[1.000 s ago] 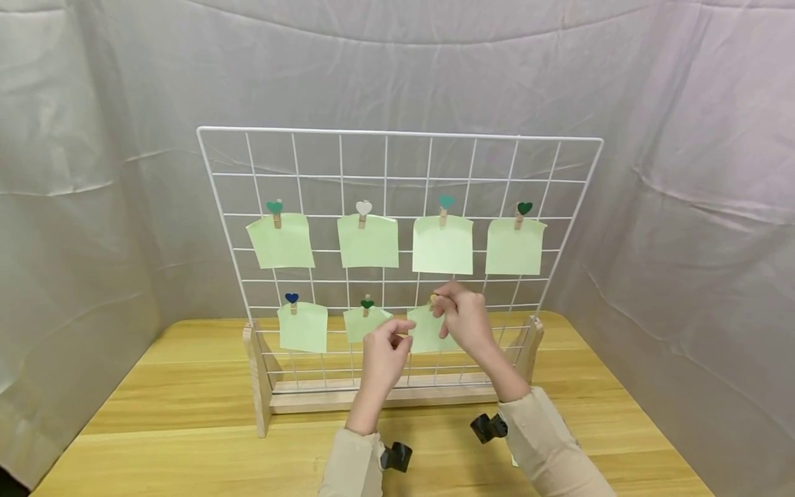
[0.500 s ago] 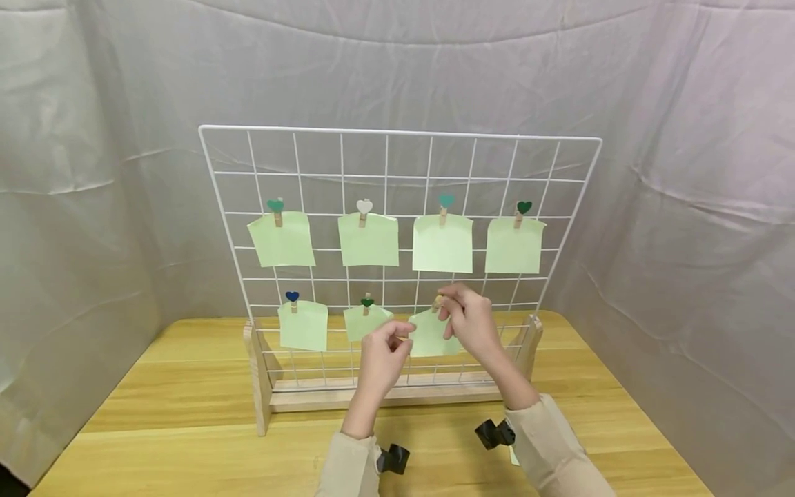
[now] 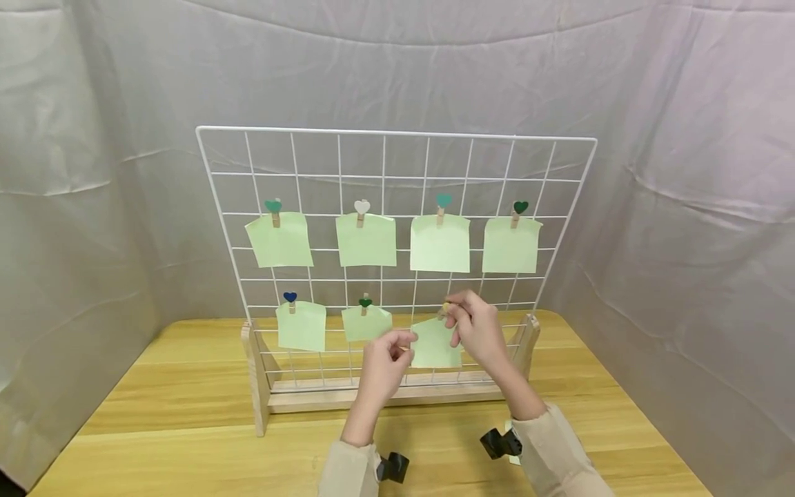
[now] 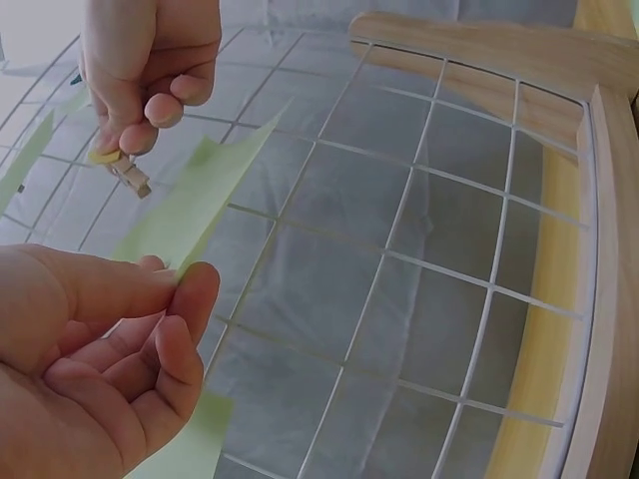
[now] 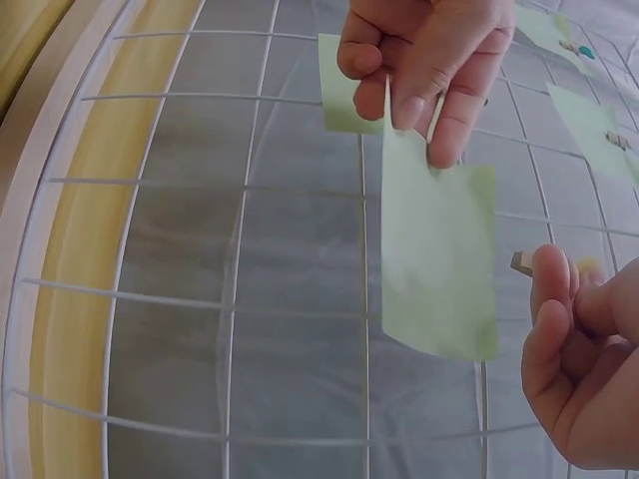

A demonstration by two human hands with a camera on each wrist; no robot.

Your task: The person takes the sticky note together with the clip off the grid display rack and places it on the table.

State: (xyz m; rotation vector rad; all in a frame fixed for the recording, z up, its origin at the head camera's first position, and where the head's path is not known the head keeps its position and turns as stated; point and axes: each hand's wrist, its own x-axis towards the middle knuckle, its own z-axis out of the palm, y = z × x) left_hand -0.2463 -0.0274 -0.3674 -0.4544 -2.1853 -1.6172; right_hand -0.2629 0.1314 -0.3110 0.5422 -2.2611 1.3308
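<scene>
My left hand [image 3: 384,362] pinches a pale green paper note [image 3: 436,346] by its edge between thumb and forefinger. In front of the white wire grid [image 3: 406,179], the note hangs slightly tilted. My right hand [image 3: 479,333] pinches a small wooden clothespin [image 4: 132,178] with a yellow heart on it, just beyond the note's upper edge. Both wrist views show a gap between clothespin and note. To the left, a note [image 3: 366,324] under a dark green heart clothespin [image 3: 365,304] is clipped to the grid, partly behind my left hand.
Four-sided wooden feet [image 3: 253,376] hold the grid upright on the wood-grain table [image 3: 186,442]. Several green notes, such as one at top left [image 3: 281,240], hang from heart clothespins. A pale item [image 3: 514,458] lies by my right sleeve. Grey cloth [image 3: 397,76] surrounds the table.
The note has come down and a little right in my left hand. My right hand has moved right and down with the yellow-heart clothespin.
</scene>
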